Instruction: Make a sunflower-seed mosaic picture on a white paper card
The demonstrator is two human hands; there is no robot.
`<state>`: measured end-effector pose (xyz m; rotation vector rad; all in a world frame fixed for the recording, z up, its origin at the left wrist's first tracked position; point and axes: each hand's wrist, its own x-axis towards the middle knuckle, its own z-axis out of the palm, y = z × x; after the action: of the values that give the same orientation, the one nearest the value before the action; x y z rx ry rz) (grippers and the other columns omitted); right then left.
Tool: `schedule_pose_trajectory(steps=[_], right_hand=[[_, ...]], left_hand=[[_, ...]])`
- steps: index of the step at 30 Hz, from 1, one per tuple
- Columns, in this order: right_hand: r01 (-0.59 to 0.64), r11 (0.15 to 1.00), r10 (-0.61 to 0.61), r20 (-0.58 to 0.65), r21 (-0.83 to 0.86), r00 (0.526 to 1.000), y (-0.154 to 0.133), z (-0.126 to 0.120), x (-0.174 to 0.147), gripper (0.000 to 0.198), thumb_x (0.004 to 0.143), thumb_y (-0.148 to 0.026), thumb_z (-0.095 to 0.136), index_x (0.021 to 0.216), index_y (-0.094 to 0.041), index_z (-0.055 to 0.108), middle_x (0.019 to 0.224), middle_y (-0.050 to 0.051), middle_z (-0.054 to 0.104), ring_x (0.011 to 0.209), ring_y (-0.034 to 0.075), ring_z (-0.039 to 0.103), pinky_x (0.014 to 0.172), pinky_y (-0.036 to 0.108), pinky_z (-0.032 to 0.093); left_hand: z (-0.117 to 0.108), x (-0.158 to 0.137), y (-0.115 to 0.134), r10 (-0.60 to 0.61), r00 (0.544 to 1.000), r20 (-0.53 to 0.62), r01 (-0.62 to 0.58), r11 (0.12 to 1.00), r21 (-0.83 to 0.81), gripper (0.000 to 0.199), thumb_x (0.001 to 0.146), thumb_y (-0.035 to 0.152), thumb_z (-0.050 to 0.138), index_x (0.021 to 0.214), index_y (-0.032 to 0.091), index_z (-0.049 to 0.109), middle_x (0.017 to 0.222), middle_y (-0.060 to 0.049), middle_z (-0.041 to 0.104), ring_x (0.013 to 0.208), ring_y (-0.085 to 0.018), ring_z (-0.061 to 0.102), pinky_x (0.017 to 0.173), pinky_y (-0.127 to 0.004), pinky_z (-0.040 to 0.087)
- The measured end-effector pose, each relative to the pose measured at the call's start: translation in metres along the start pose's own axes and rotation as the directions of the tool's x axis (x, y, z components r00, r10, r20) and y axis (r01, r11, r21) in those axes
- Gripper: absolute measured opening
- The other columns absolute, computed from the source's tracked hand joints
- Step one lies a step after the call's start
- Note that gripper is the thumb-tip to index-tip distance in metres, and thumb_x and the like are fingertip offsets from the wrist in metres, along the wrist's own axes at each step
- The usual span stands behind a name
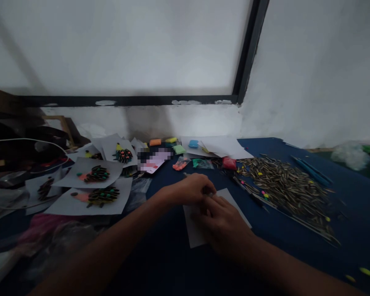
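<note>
My left hand [195, 189] and my right hand [226, 222] meet over a small white sheet of paper [195, 234] on the blue tabletop. The left one comes in from above with its fingers bent down. Its fingertips touch or nearly touch those of the right, which are pinched together low over the sheet. What lies between the fingers is hidden and dim. To the right spreads a heap of striped sunflower seeds [283, 176], with long metal tweezers [299, 222] along its near side.
At left lie papers bearing hedgehog figures [103, 195] of clay and seeds. A phone [156, 160] and coloured clay packets, including a red one [229, 163], stand toward the wall. More white sheets [228, 144] lie behind. A blue tool [314, 170] rests beyond the seeds.
</note>
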<state>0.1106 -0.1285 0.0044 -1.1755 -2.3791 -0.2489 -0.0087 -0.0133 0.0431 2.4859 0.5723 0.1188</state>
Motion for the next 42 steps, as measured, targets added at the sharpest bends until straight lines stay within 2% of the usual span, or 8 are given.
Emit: schedule_pose_trajectory(steps=[12,17,20,26,30,33,37,42], right_hand=[[-0.009,1.0,0.009,-0.023,0.02,1.0,-0.001,-0.001,0.0,0.023,0.084,-0.009,0.046,0.087,-0.018,0.068,0.085,0.009,0.059,0.077,0.02,0.048,0.068,0.034,0.04],[-0.135,0.966,0.147,-0.039,0.222,0.988,0.005,-0.01,-0.001,0.027,0.083,-0.008,0.046,0.096,-0.019,0.066,0.095,0.009,0.061,0.09,0.021,0.055,0.076,0.033,0.044],[-0.234,0.939,0.266,-0.099,0.251,0.959,0.014,-0.02,0.0,0.026,0.081,-0.006,0.045,0.093,-0.019,0.065,0.088,0.007,0.061,0.083,0.019,0.057,0.07,0.029,0.044],[-0.28,0.95,0.296,-0.11,0.14,0.949,0.032,-0.03,-0.002,0.022,0.08,-0.007,0.045,0.084,-0.018,0.064,0.078,0.004,0.06,0.065,0.015,0.054,0.061,0.028,0.039],[-0.267,0.959,0.272,-0.049,0.101,0.961,0.035,-0.028,-0.004,0.023,0.081,-0.008,0.044,0.084,-0.017,0.064,0.079,0.005,0.061,0.067,0.015,0.054,0.06,0.028,0.038],[-0.169,0.98,0.175,-0.05,0.107,0.983,0.027,-0.026,-0.005,0.024,0.082,-0.007,0.045,0.087,-0.017,0.066,0.083,0.007,0.06,0.077,0.018,0.054,0.065,0.03,0.04],[-0.079,0.983,0.081,-0.004,0.166,0.997,0.009,-0.023,-0.006,0.027,0.082,-0.007,0.048,0.094,-0.019,0.068,0.091,0.009,0.059,0.083,0.02,0.051,0.07,0.034,0.041],[-0.129,0.977,0.121,0.055,0.168,0.991,-0.001,-0.017,-0.007,0.026,0.084,-0.009,0.047,0.097,-0.018,0.068,0.097,0.011,0.059,0.089,0.023,0.05,0.074,0.037,0.041]], left_hand=[[0.004,0.002,-0.009,0.051,0.999,-0.017,-0.051,0.999,-0.007,0.034,0.071,0.014,0.059,0.103,0.013,0.07,0.091,-0.006,0.066,0.075,-0.014,0.058,0.062,-0.022,0.042],[0.003,0.002,-0.008,0.041,0.998,-0.038,-0.041,0.999,-0.022,0.028,0.073,0.017,0.059,0.098,0.014,0.072,0.086,-0.005,0.068,0.074,-0.014,0.06,0.061,-0.022,0.041],[0.001,0.001,-0.008,0.045,0.998,-0.054,-0.048,0.997,-0.054,0.023,0.074,0.016,0.058,0.092,0.014,0.072,0.083,-0.004,0.069,0.073,-0.014,0.061,0.061,-0.021,0.042],[-0.001,-0.004,-0.005,-0.077,0.997,0.006,0.076,0.962,-0.262,0.027,0.078,0.015,0.054,0.101,0.01,0.067,0.084,-0.006,0.069,0.047,-0.008,0.056,0.043,-0.019,0.043],[0.0,-0.002,-0.005,-0.003,0.988,-0.153,-0.016,0.992,-0.124,0.023,0.077,0.012,0.054,0.095,0.012,0.069,0.089,-0.006,0.07,0.064,-0.011,0.061,0.058,-0.021,0.048],[-0.001,-0.001,-0.007,0.063,0.959,-0.278,-0.047,0.997,0.061,0.021,0.075,0.011,0.058,0.092,0.014,0.07,0.091,-0.005,0.07,0.081,-0.014,0.061,0.069,-0.024,0.046],[-0.005,-0.005,-0.009,0.09,0.977,-0.192,-0.076,0.994,0.08,0.017,0.076,0.012,0.057,0.087,0.015,0.069,0.085,-0.003,0.069,0.075,-0.013,0.06,0.064,-0.022,0.043],[-0.004,-0.009,-0.003,0.106,0.99,-0.097,-0.089,0.982,0.165,0.018,0.077,0.011,0.055,0.085,0.017,0.069,0.083,-0.001,0.067,0.073,-0.012,0.058,0.062,-0.022,0.04]])
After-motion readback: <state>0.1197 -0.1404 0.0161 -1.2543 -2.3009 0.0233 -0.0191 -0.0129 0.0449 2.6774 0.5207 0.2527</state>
